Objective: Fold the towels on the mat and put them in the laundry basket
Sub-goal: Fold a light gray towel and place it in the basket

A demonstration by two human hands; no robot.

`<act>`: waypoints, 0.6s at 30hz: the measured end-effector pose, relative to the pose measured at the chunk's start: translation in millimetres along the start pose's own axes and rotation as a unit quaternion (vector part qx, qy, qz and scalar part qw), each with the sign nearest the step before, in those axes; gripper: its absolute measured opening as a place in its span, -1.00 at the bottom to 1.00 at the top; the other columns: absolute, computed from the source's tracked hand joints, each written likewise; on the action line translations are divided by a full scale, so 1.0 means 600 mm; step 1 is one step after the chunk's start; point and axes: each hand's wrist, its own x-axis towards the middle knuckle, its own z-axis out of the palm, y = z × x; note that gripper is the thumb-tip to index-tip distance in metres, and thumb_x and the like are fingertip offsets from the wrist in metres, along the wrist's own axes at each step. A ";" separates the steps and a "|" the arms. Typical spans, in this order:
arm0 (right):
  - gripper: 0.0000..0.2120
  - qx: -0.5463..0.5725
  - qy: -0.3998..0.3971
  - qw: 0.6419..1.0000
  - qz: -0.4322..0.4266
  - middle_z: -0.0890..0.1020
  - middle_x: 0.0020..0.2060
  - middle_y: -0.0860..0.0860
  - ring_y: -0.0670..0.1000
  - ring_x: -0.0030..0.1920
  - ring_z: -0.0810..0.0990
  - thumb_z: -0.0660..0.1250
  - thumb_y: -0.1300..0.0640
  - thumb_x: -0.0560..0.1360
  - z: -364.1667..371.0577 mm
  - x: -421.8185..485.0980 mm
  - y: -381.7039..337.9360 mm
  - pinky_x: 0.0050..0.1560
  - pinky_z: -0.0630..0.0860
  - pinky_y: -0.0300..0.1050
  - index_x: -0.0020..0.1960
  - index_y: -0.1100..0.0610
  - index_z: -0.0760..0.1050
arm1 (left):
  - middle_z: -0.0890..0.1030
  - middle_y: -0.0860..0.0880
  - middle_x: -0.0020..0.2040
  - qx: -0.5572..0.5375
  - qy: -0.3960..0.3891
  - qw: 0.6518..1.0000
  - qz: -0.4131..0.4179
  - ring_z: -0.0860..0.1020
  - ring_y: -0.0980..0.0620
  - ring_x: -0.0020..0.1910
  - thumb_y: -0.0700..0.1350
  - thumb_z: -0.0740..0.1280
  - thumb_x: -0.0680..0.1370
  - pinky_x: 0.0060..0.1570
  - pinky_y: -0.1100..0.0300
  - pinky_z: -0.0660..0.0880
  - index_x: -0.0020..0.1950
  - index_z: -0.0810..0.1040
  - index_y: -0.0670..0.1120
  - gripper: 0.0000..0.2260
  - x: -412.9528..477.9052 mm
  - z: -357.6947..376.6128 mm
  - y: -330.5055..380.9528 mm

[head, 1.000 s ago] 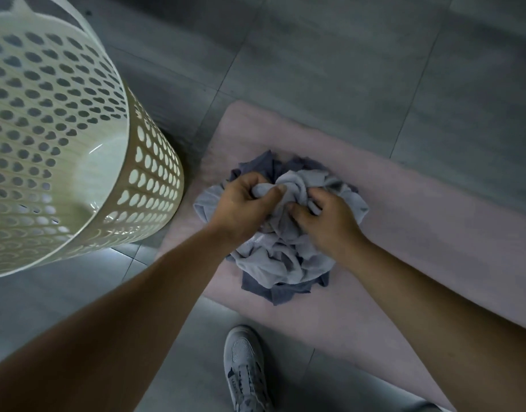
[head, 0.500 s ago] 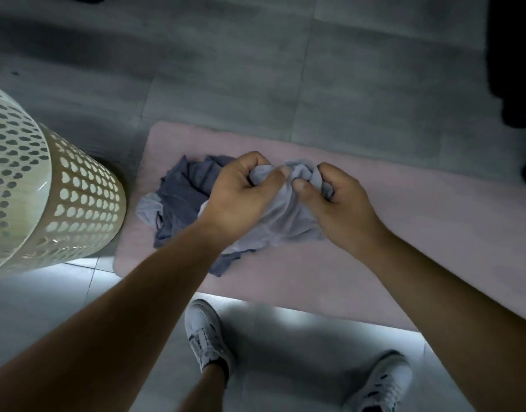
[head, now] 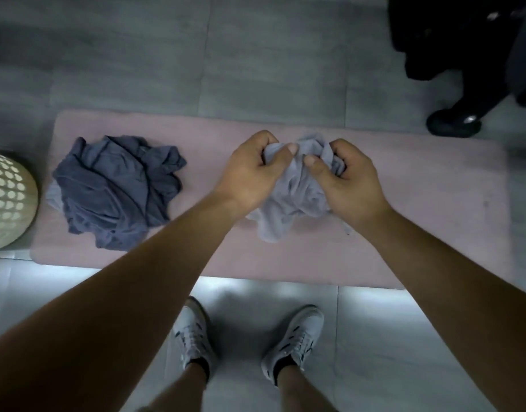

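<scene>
A crumpled light grey towel (head: 288,203) hangs bunched between my hands over the middle of the pink mat (head: 419,233). My left hand (head: 256,171) grips its upper left part, fingers curled into the cloth. My right hand (head: 342,176) grips the upper right part the same way. A dark blue towel (head: 116,185) lies in a rumpled heap on the mat's left end, with a bit of pale cloth showing under its left edge. The cream perforated laundry basket (head: 6,197) stands at the left edge of view, touching the mat's corner.
My two feet in grey shoes (head: 291,337) stand on the tiled floor just in front of the mat. Another person's black shoe (head: 452,123) and dark clothing are at the far right, beyond the mat.
Both hands have carried the light grey towel off the heap and to the right, to the mat's middle. The dark blue towel stays behind at the left. The view has shifted right, away from the basket.
</scene>
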 end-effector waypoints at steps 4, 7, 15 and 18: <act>-0.75 -0.026 0.024 0.999 0.018 0.43 -0.37 -0.09 -0.18 -0.37 0.42 0.40 0.11 0.55 -0.030 0.013 0.122 -0.28 0.34 -0.37 -0.24 0.09 0.40 | 0.40 0.11 -0.38 0.080 -0.044 0.996 0.009 0.34 0.17 -0.39 0.09 0.33 0.61 -0.34 0.28 0.34 -0.21 0.39 0.02 -0.73 0.053 0.085 -0.075; -0.70 -0.046 0.031 0.998 0.043 0.39 -0.38 -0.11 -0.20 -0.38 0.41 0.40 0.13 0.55 -0.023 0.022 0.219 -0.30 0.33 -0.41 -0.28 0.02 0.35 | 0.39 0.12 -0.38 0.080 -0.077 0.994 0.002 0.32 0.18 -0.39 0.06 0.37 0.59 -0.34 0.31 0.33 -0.23 0.40 0.03 -0.74 0.097 0.133 -0.153; -0.80 -0.107 -0.010 0.986 0.130 0.48 -0.35 -0.11 -0.21 -0.38 0.43 0.39 0.02 0.55 0.041 0.029 0.457 -0.34 0.33 -0.40 -0.19 0.07 0.47 | 0.50 0.17 -0.36 0.121 -0.144 0.982 -0.035 0.42 0.23 -0.36 0.07 0.48 0.49 -0.31 0.35 0.35 -0.21 0.52 0.07 -0.81 0.148 0.209 -0.384; -0.70 -0.118 -0.057 0.976 0.176 0.61 -0.15 -0.08 -0.03 -0.12 0.58 0.29 -0.26 0.52 0.059 0.030 0.530 -0.11 0.55 -0.09 0.04 -0.04 0.47 | 0.50 0.12 -0.31 0.182 -0.166 0.967 -0.063 0.40 0.13 -0.33 0.03 0.43 0.53 -0.42 0.41 0.29 -0.17 0.51 0.01 -0.83 0.160 0.231 -0.438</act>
